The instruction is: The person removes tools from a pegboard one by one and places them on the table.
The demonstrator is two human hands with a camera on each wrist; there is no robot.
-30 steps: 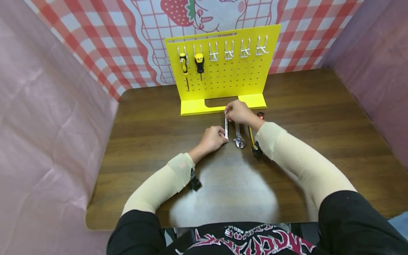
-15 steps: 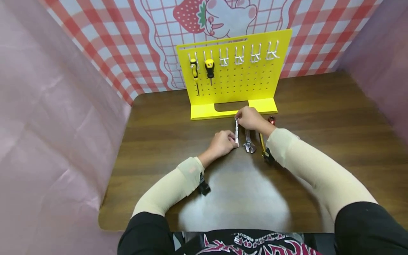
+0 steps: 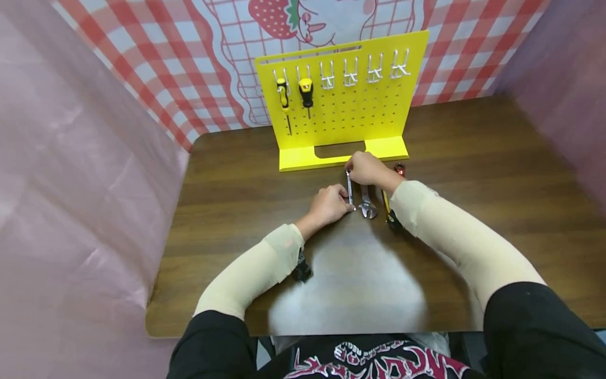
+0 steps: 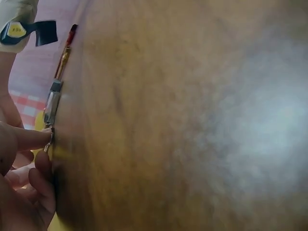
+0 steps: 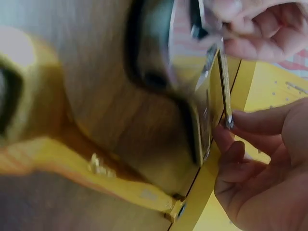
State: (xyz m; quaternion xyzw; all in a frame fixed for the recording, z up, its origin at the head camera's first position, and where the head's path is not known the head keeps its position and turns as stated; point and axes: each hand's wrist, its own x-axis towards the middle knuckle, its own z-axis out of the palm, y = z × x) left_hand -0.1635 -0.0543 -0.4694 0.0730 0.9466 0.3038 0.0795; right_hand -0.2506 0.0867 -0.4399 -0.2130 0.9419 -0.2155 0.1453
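A small silver wrench [image 3: 350, 187] lies lengthwise between my hands, in front of the yellow pegboard. My left hand [image 3: 328, 204] pinches its near end between thumb and fingers. At the far end, the fingertips of my right hand [image 3: 366, 168] grip the wrench, as the right wrist view shows up close. Just right of it lies an adjustable wrench [image 3: 366, 206], jaws toward me, its handle partly hidden beneath my right hand. A yellow tool [image 3: 385, 201] lies beyond that, half covered by my right forearm. Past the wrist shows the red end of another tool [image 3: 400, 167].
The yellow pegboard [image 3: 350, 116] stands at the table's back. Two yellow-and-black screwdrivers, one slim [image 3: 283, 95] and one stubby [image 3: 306, 92], hang on its left hooks. Several white hooks [image 3: 350, 76] to their right hold nothing. The brown table [image 3: 227, 210] stretches out on both sides.
The head view shifts a little. Both hands keep their hold on the small wrench, which now tilts slightly, its far end leaning left.
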